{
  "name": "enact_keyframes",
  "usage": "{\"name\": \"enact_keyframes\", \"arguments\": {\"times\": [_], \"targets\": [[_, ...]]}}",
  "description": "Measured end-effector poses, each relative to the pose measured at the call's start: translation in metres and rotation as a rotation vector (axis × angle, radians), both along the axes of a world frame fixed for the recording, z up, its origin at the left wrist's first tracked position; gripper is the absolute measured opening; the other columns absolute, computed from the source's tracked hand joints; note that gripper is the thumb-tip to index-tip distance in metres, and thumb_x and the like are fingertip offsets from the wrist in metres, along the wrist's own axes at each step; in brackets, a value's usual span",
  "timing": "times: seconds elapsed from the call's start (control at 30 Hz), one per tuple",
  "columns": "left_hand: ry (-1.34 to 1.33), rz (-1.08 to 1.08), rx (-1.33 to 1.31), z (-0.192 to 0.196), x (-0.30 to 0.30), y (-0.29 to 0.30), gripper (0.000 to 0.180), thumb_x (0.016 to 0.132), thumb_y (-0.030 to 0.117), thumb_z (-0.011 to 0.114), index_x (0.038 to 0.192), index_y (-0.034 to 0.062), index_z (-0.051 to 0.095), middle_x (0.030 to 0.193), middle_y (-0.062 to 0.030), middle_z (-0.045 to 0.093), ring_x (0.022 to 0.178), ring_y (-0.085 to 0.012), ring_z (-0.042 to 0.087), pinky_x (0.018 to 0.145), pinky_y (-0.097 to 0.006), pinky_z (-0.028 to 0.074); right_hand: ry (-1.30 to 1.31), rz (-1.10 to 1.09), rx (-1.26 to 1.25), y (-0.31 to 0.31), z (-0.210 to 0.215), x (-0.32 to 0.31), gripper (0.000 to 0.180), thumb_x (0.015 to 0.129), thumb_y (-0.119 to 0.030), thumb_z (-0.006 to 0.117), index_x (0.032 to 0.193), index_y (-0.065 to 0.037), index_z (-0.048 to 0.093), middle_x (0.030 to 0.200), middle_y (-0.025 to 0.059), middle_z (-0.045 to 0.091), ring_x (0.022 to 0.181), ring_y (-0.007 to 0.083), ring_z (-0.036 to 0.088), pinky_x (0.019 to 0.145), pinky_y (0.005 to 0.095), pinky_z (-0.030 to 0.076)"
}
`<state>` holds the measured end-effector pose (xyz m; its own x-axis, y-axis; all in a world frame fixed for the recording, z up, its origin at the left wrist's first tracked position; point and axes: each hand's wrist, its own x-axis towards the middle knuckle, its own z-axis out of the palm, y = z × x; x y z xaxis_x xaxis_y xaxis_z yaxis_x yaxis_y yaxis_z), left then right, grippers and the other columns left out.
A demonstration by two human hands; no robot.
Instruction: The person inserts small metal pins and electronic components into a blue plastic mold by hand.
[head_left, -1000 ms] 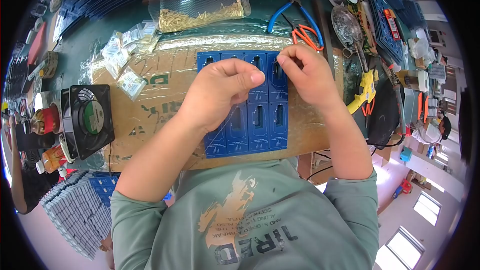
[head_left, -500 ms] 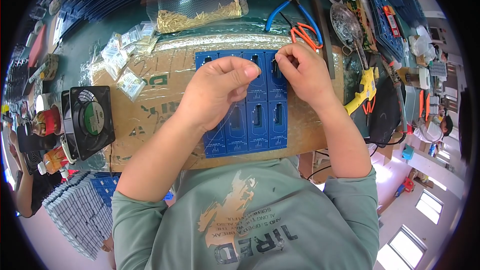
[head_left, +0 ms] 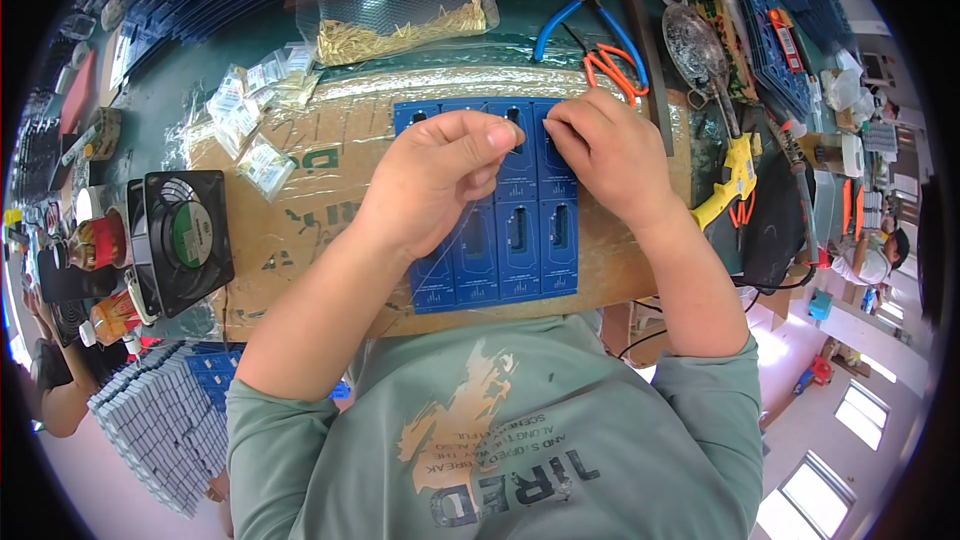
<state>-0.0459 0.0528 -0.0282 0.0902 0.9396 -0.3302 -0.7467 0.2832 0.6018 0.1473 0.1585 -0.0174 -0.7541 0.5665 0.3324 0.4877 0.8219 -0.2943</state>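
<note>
You are pinching your left hand [head_left: 432,180] and right hand [head_left: 607,152] fingers closed together over the far edge of the blue slotted panel [head_left: 520,240]. What they are gripping is too small to tell; the panel's slots are running away from you.

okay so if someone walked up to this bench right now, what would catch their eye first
Both hands, left hand and right hand, pinch together over a grid of blue cards on a cardboard sheet at centre. A black fan sits to the left; a bag of brass pins lies beyond.

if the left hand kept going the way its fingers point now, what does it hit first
Probably the right hand: the left hand points its thumb and fingers rightward over the blue tray, with only a small gap between them. Depth is hard to judge.
</note>
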Motion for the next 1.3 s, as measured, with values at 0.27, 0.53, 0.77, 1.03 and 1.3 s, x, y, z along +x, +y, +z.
{"name": "enact_keyframes", "arguments": {"times": [0.27,0.53,0.77,1.03,1.3], "targets": [[-0.054,0.012,0.01,-0.002,-0.002,-0.001,0.018,0.093,0.017,0.068,0.097,-0.0003,0.066,0.084,-0.0019,0.059,0.068,-0.0088,0.046,0.06,-0.025,0.036,0.032,-0.003,0.054,-0.017,0.0,0.009,0.021,0.082,-0.02,0.075,0.101,-0.013,0.072,0.087,0.0077,0.061,0.071,0.0264,0.063,0.062,0.0353,0.051],[-0.106,0.083,0.02,-0.002,-0.001,-0.001,0.019,0.091,0.018,0.071,0.101,0.0018,0.069,0.087,-0.0007,0.063,0.072,-0.0081,0.049,0.062,-0.024,0.038,0.413,-0.167,-0.759,-0.054,0.027,-0.03,0.015,0.086,-0.012,0.074,0.097,-0.002,0.071,0.086,0.0038,0.062,0.071,0.0098,0.061,0.063,0.0242,0.048],[-0.143,0.095,0.051,-0.003,-0.001,-0.003,0.022,0.091,0.02,0.072,0.104,0.0032,0.069,0.091,-0.0007,0.064,0.072,-0.0085,0.049,0.063,-0.024,0.038,0.673,-0.261,-1.066,-0.061,0.017,-0.046,0.012,0.09,-0.01,0.07,0.096,0.0,0.069,0.088,0.0022,0.063,0.075,0.007,0.059,0.068,0.0226,0.048],[-0.208,0.174,0.072,-0.008,-0.007,-0.001,0.017,0.092,0.019,0.069,0.1,0.004,0.066,0.085,0.0005,0.057,0.07,-0.0092,0.046,0.061,-0.025,0.036,0.717,-0.313,-1.085,-0.058,0.015,-0.038,0.011,0.093,-0.011,0.068,0.095,-0.001,0.067,0.085,-0.0022,0.061,0.074,0.0034,0.053,0.066,0.0201,0.044],[0.018,0.208,-0.026,0.014,0.0,-0.003,0.014,0.091,0.012,0.07,0.098,0.0002,0.067,0.073,0.0025,0.055,0.061,-0.0063,0.042,0.056,-0.021,0.033,0.467,-0.282,-0.944,-0.042,0.028,-0.02,0.011,0.091,-0.012,0.068,0.095,-0.002,0.068,0.087,0.0012,0.065,0.074,0.0085,0.058,0.069,0.0245,0.047]]}}
